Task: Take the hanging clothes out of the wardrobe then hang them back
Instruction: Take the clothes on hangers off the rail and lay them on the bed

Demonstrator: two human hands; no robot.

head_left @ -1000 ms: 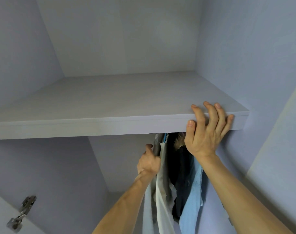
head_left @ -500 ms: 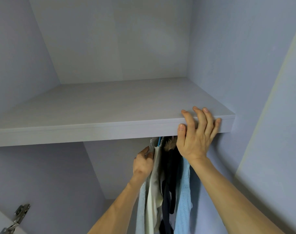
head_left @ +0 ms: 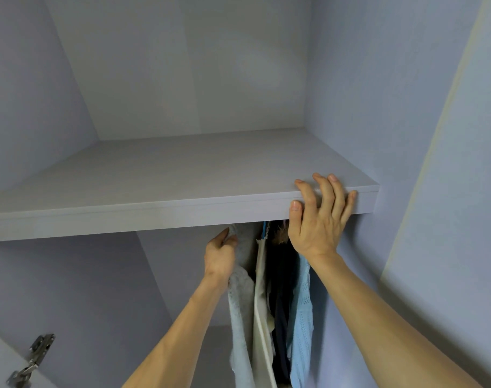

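Two bare hands work at the upper right corner of a lilac-grey wardrobe, where a bunch of hanging clothes (head_left: 278, 303) is crowded under the shelf (head_left: 154, 191). The left hand (head_left: 220, 257) reaches up just below the shelf edge with its grip closed around the top of the grey knit garment (head_left: 242, 253) at the left of the bunch, thumb in front and fingers hidden behind the cloth. The right hand (head_left: 317, 217) holds nothing: its grip is released, fingers spread flat over the shelf's front lip, seemingly as a brace. Beside the grey knit hang a cream piece (head_left: 262, 317), dark garments (head_left: 282, 303) and a pale blue knit (head_left: 301, 317), all pressed close together; a sliver of blue hanger (head_left: 264, 229) shows at the top. The rail and the hooks are hidden behind the shelf, so whether the left hand has the hanger or only fabric cannot be told. The clothes are all inside, and it cannot be told whether this is the taking out or the hanging back. To do the lift well, the hand would probably need to find the hanger neck rather than pull on the knit, raise the hook clear of the rail before drawing it forward, and ease the garment away from its neighbours so that none is dragged off with it. A metal hinge (head_left: 31, 359) shows on the open door at lower left.
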